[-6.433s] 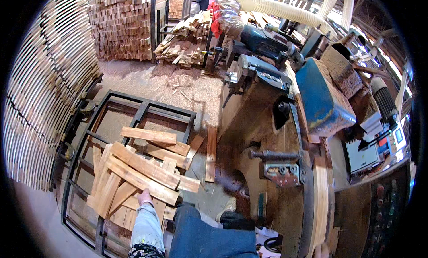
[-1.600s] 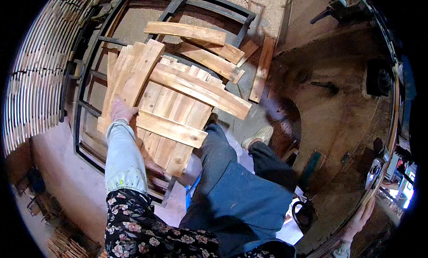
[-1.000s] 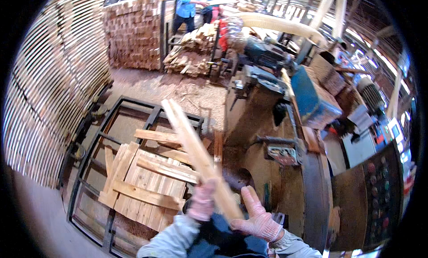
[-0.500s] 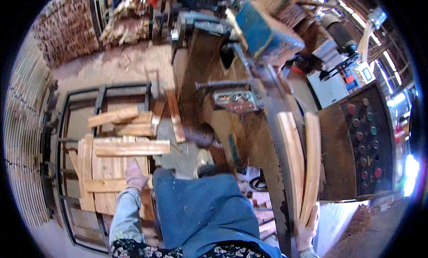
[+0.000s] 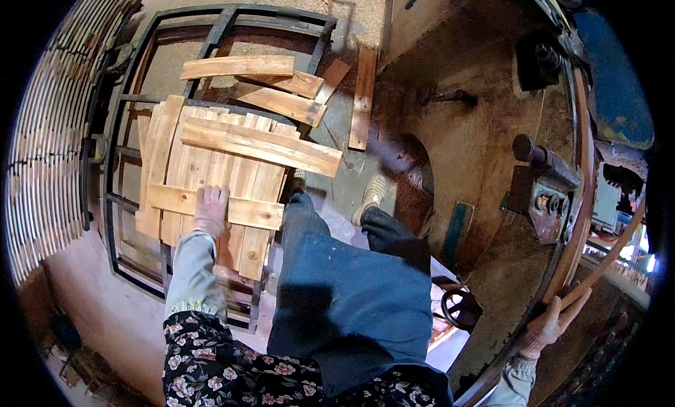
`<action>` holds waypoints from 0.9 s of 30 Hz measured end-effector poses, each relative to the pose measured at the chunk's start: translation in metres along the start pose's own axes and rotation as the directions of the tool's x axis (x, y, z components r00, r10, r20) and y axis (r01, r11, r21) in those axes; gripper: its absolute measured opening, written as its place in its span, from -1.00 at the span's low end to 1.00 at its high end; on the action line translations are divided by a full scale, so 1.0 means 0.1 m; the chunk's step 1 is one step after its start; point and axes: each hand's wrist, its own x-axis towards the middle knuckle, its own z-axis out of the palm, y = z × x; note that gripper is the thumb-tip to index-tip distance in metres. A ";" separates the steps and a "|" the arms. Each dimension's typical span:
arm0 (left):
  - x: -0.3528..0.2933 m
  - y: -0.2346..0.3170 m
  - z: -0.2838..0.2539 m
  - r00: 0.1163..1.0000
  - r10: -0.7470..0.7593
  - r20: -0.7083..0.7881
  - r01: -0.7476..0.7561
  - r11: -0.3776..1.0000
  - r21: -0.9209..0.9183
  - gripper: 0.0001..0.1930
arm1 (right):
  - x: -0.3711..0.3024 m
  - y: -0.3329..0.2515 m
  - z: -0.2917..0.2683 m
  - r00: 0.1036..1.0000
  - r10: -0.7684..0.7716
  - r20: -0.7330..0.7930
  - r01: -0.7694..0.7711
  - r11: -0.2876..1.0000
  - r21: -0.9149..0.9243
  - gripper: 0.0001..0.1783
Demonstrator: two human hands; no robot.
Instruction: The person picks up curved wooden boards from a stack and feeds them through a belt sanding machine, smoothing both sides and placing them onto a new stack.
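My left hand [image 5: 210,211], gloved with bare fingertips, lies across a short wooden board [image 5: 254,212] on top of a stack of pale boards [image 5: 242,171]. Its fingers wrap over the board's far edge; the thumb is hidden. At the lower right, my right hand [image 5: 544,331], gloved likewise, has its fingers stretched and its thumb apart. It is beside the near end of a narrow wooden strip [image 5: 612,252] on the machine, apparently touching it with the fingers. Another board [image 5: 260,147] lies aslant over the stack's far part.
A black metal frame [image 5: 111,196] supports the stack. More loose boards [image 5: 278,101] lie beyond it, with a reddish board [image 5: 362,97] on the floor. The brown machine body [image 5: 485,125] stands to my right, with a handwheel [image 5: 460,307] low down. Many stacked slats [image 5: 56,132] line the left side.
My view has swung down and left. The left hand has moved onto the short board. My right hand has let go of the two strips, its fingers now spread; only one strip shows beside it.
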 end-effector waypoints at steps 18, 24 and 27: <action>1.94 0.79 -0.62 0.974 0.213 -0.079 -0.196 0.964 0.182 -0.04 | -1.95 -0.61 -1.21 0.952 0.199 0.231 0.062 0.617 -0.784 -0.36; 0.73 0.41 -1.58 0.988 0.074 -0.135 -0.094 0.984 -0.149 0.12 | -0.43 0.18 -0.55 0.969 -0.238 0.062 0.244 0.895 -0.372 -0.38; -0.15 0.27 -2.61 0.949 -0.046 -0.312 -0.078 0.924 -0.373 0.05 | 0.03 0.07 -0.14 0.989 -0.141 0.032 0.144 0.981 -0.132 -0.44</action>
